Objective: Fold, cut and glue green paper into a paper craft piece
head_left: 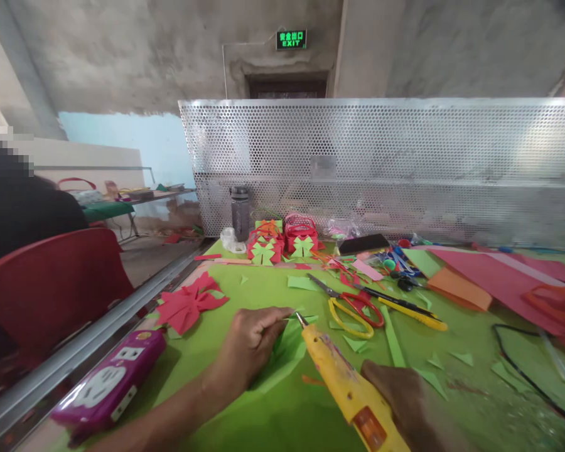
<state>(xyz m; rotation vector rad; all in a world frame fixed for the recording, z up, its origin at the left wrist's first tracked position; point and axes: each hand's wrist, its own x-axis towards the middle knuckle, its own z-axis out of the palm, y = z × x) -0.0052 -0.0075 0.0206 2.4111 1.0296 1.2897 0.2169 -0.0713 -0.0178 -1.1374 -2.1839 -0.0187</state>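
My left hand (249, 342) pinches a folded piece of green paper (292, 351) above the green-covered table, thumb and forefinger at its upper edge. In my right hand (400, 392) is a yellow hot glue gun (336, 373), its metal nozzle touching or very close to the paper at my left fingertips. The grip on its handle is partly hidden and blurred. Just beyond the nozzle lie open scissors (321, 285) with red and yellow handles, beside a yellow and black utility knife (409, 307). Red cut paper (186, 307) rests left of my left hand.
A purple case (113, 380) lies at the left table edge. Red paper boxes with green bows (304, 245) and a dark bottle (240, 213) stand at the back. Pink paper sheets (489, 279) and a black cable (513, 361) are on the right. A person sits on a red chair (61, 282).
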